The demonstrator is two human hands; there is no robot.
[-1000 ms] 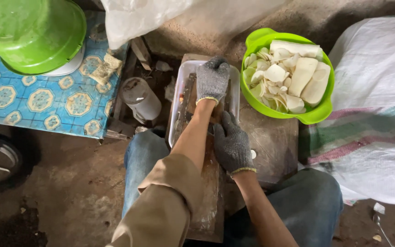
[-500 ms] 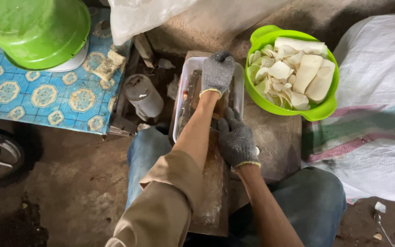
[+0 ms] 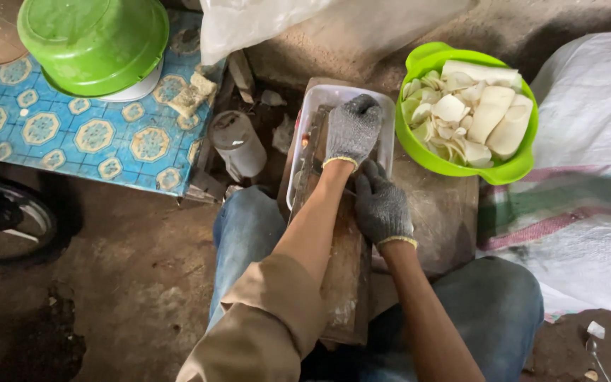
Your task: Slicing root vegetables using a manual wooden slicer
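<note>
A long wooden slicer board runs from between my knees out over a white plastic tray. My left hand, in a grey knit glove, is cupped palm down on the far end of the board above the tray; whatever lies under it is hidden. My right hand, also gloved, grips the board's right edge just behind the left wrist. A bright green bowl heaped with white peeled root slices and chunks stands to the right of the tray.
An upturned green bowl rests on a blue patterned sheet at upper left. A grey cylindrical can stands left of the tray. White sacks lie at right, a dark wheel at left, bare dirt floor.
My left hand has slid a little back toward me along the board after reaching its far end. My right hand stays on the board's edge.
</note>
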